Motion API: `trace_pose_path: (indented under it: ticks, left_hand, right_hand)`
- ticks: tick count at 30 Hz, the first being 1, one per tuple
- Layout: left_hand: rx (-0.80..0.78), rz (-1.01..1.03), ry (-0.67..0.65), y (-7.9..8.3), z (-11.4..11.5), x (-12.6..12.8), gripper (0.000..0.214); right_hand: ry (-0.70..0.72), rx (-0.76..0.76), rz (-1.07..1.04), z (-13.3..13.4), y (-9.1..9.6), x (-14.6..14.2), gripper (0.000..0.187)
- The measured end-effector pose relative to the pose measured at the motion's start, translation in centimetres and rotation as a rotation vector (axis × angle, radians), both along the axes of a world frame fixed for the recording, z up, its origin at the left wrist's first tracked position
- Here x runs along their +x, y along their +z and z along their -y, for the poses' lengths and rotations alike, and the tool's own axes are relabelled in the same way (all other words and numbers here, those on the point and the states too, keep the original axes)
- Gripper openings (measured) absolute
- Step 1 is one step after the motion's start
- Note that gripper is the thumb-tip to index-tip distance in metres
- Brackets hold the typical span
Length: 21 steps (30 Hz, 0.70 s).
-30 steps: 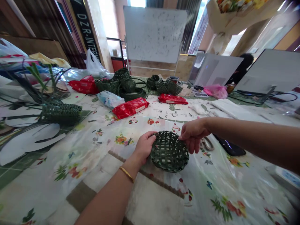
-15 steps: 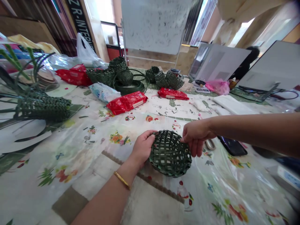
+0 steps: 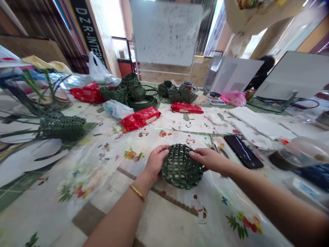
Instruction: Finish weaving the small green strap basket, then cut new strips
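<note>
A dark green woven basket (image 3: 182, 168), round with an open lattice, is tilted so that its inside faces me. My left hand (image 3: 156, 160) grips its left rim, thumb over the edge and fingers hidden behind. On the right rim, my right hand (image 3: 211, 160) is closed with the thumb inside and the other fingers outside. Just beyond my right hand lie scissors (image 3: 219, 146), partly covered by it. A black phone (image 3: 243, 151) rests to the right of them.
Red packets (image 3: 141, 118) and a coil of green strip (image 3: 142, 103) lie farther back, near several small woven baskets (image 3: 130, 80). At left is an unfinished weave (image 3: 61, 126) with loose strips. A clear container (image 3: 295, 154) stands at right, on the flowered tablecloth (image 3: 102, 202).
My right hand has turned and lowered its wrist, with the thumb now over the basket's right rim. The arm has swung nearer to me, uncovering the phone. The view has shifted slightly.
</note>
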<state>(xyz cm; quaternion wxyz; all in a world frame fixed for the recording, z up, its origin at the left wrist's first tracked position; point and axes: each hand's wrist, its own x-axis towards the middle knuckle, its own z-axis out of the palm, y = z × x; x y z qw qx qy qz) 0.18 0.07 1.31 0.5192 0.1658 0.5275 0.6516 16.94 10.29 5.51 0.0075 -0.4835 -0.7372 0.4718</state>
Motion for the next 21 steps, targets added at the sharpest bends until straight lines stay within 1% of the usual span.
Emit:
trace_pose_path:
  ticks: [1, 3, 5, 7, 9, 12, 16, 19, 21]
  left_hand:
    - [0.006, 0.011, 0.004, 0.1, 0.1, 0.0, 0.026]
    - [0.027, 0.033, -0.009, 0.4, 0.2, 0.1, 0.031]
    - [0.038, 0.036, -0.041, 0.5, 0.3, 0.2, 0.037]
    - [0.022, 0.017, -0.049, 0.5, 0.3, 0.3, 0.04]
    - [0.0, 0.001, -0.026, 0.2, 0.2, 0.4, 0.038]
    - [0.002, 0.032, 0.017, -0.3, -0.1, 0.5, 0.032]
    - [0.017, 0.079, 0.038, -0.6, -0.1, 0.2, 0.035]
    - [0.015, 0.056, 0.006, -0.6, -0.1, 0.1, 0.037]
    - [0.046, 0.032, -0.027, -0.6, -0.1, 0.1, 0.037]
  right_hand:
    - [-0.097, -0.062, -0.157, 0.5, -0.5, 0.1, 0.045]
    - [-0.268, -0.13, -0.415, 1.4, -1.5, 0.0, 0.061]
    - [-0.35, -0.192, -0.556, 2.2, -2.2, -0.4, 0.069]
    - [-0.363, -0.227, -0.605, 2.8, -2.7, -0.8, 0.068]
    - [-0.354, -0.232, -0.636, 3.1, -3.1, -0.9, 0.064]
    - [-0.357, -0.268, -0.722, 3.3, -3.7, -0.5, 0.062]
    - [-0.367, -0.362, -0.794, 3.1, -4.3, 0.2, 0.058]
    - [-0.388, -0.307, -0.784, 3.1, -4.3, 0.0, 0.055]
    - [-0.412, -0.288, -0.774, 3.1, -4.2, -0.2, 0.051]
